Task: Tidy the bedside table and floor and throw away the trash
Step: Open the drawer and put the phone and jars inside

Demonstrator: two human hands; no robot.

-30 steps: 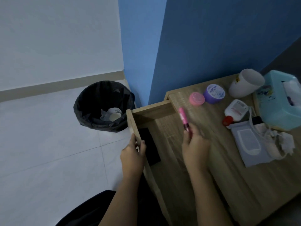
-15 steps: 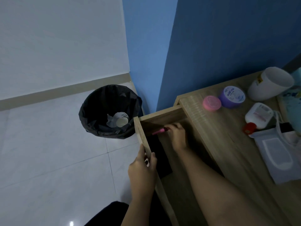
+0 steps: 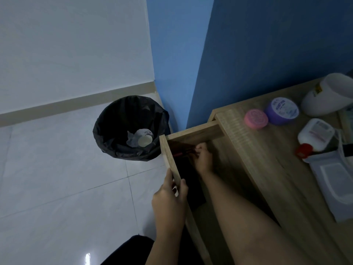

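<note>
Head view: nearest us, our left hand (image 3: pixel 170 197) grips the drawer front (image 3: pixel 169 155), thumb inside, holding the drawer open as before. Beyond it at 12 o'clock, our right hand (image 3: pixel 204 159) has left the worktop (image 3: pixel 267 169) and dipped into the drawer. Its curled fingers pinch the pink stick (image 3: pixel 179 154), raised over the worktop a second ago and now low in the far-left corner (shadow hides whether it rests there). We judge one item nearly stowed. Farther off, the bin (image 3: pixel 110 131) sits at 10 o'clock, and the pink jar (image 3: pixel 256 118) and purple jar (image 3: pixel 282 110) wait at 2 o'clock.
</note>
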